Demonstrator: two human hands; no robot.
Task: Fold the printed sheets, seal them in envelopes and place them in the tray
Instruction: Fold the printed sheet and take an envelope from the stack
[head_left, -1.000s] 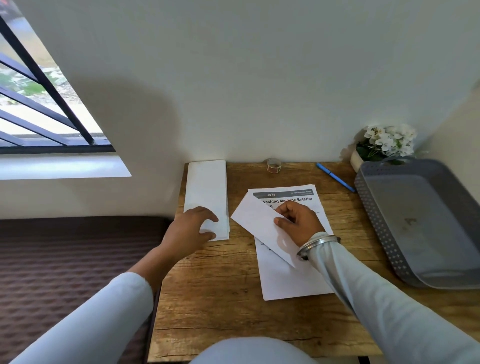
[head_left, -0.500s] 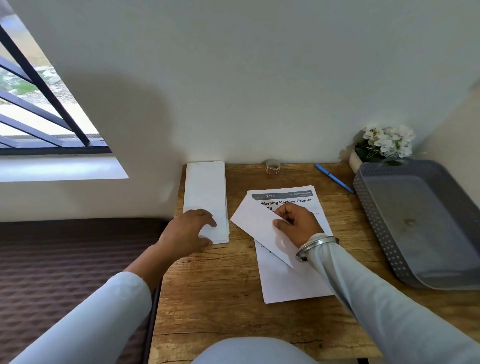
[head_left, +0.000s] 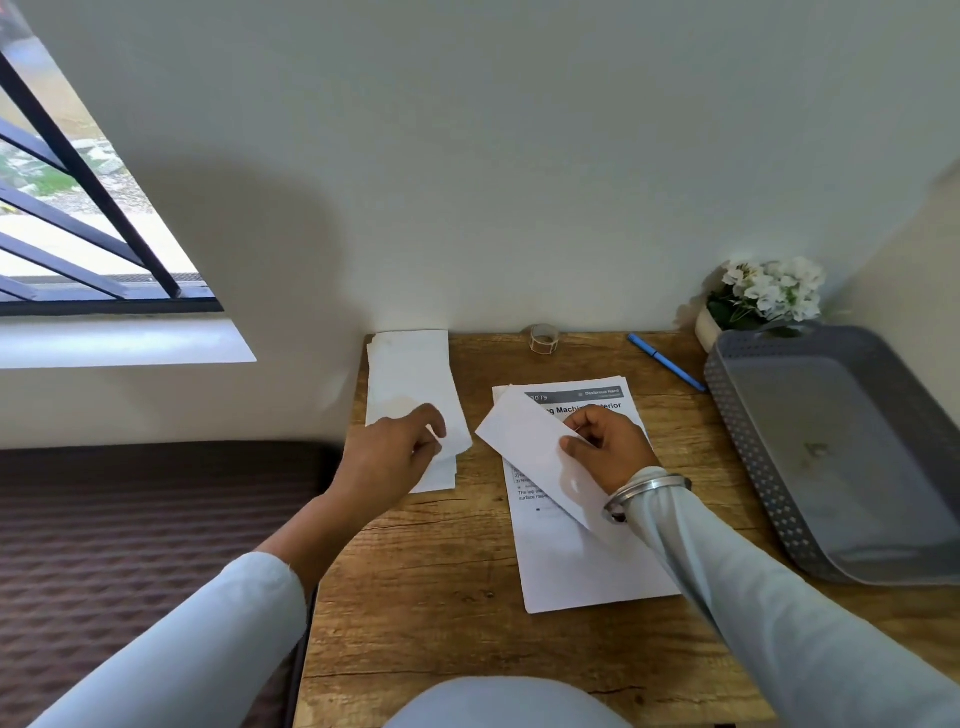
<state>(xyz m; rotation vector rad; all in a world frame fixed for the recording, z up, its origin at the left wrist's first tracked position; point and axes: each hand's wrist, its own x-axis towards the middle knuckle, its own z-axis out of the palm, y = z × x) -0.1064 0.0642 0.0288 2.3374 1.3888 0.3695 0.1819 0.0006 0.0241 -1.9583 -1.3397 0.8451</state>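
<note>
Early on: our right hand (head_left: 610, 452) pinches one folded sheet (head_left: 530, 447) over the printed sheets (head_left: 582, 561), centre. Our left hand (head_left: 395, 452) pinches the top envelope (head_left: 449, 434) on the left stack (head_left: 410, 374). Stuffing and sealing remain; we see no envelopes in the right tray (head_left: 769, 499).

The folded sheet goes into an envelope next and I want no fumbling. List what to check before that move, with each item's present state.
1. Folded sheet held: ok, the right hand pinches the folded sheet above the printed sheets.
2. Envelope gripped: ok, the left hand pinches the top envelope at its near end.
3. One envelope only: cannot tell.
4. Flap open: cannot tell.
5. Tray free: ok, the tray shows nothing inside.
6. Tape at hand: ok, the tape roll stands at the far edge of the table.
</note>
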